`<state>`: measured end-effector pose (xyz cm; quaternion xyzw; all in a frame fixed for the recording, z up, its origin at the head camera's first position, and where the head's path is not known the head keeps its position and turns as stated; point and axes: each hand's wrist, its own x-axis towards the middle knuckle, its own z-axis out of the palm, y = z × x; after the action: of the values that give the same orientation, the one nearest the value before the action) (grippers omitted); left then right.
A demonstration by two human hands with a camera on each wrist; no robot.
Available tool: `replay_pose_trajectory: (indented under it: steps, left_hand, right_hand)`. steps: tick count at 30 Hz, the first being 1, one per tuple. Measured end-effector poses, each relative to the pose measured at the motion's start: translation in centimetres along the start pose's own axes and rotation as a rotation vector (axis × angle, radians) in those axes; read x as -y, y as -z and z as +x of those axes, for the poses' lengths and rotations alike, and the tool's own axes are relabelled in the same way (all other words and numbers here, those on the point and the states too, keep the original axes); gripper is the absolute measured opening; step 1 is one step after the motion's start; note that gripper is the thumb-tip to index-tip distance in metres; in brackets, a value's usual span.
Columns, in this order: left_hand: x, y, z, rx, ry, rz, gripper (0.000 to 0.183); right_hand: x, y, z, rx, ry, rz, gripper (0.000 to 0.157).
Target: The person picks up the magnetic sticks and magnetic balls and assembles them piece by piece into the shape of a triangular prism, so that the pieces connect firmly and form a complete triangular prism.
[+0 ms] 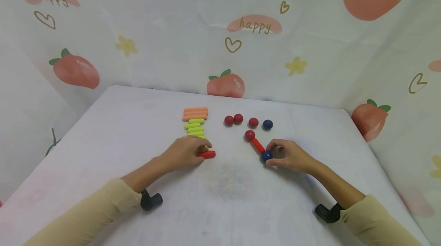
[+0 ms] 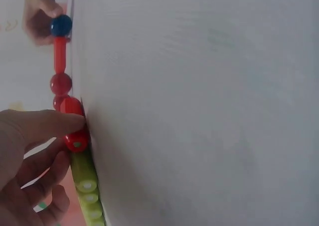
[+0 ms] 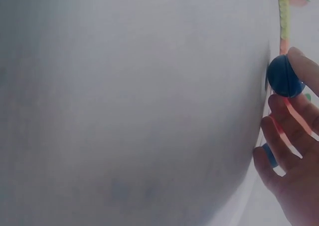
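At the near end of a row of yellow-green rods [image 1: 195,129], my left hand [image 1: 186,151] pinches a short red rod [image 1: 208,154] between thumb and fingers. The left wrist view shows the thumb across this red rod [image 2: 75,136]. My right hand [image 1: 291,156] holds a dark blue ball [image 1: 267,156] between thumb and forefinger. That ball meets one end of a second red rod [image 1: 257,145], whose far end meets a red ball [image 1: 250,135]. In the right wrist view the gripped blue ball [image 3: 285,76] shows a groove; the other fingers are spread below it.
Several orange rods [image 1: 195,114] lie side by side behind the yellow-green ones. Three loose red balls [image 1: 253,122] and another blue ball [image 1: 267,124] sit toward the back of the white table [image 1: 227,207]. A patterned cloth [image 1: 172,47] hangs behind.
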<state>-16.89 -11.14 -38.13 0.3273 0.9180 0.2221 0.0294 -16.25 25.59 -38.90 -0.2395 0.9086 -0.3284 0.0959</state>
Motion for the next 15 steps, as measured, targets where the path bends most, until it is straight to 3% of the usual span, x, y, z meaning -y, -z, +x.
replay_pose_trajectory:
  steps: [6,11,15]
  left_hand:
    - [-1.2,-1.0,1.6,-0.01,-0.033,-0.157,0.035]
    - [-2.8,-2.2,3.9,0.034,-0.044,-0.354,0.036]
    - [-4.0,-3.3,5.4,0.072,-0.059,-0.413,0.036]
  right_hand:
    - [0.1,0.0,0.0,0.002,0.0,0.003,0.032]
    - [0.2,-0.1,0.1,0.004,-0.001,0.007,0.032]
    - [0.3,-0.2,0.2,0.008,0.02,0.016,0.031]
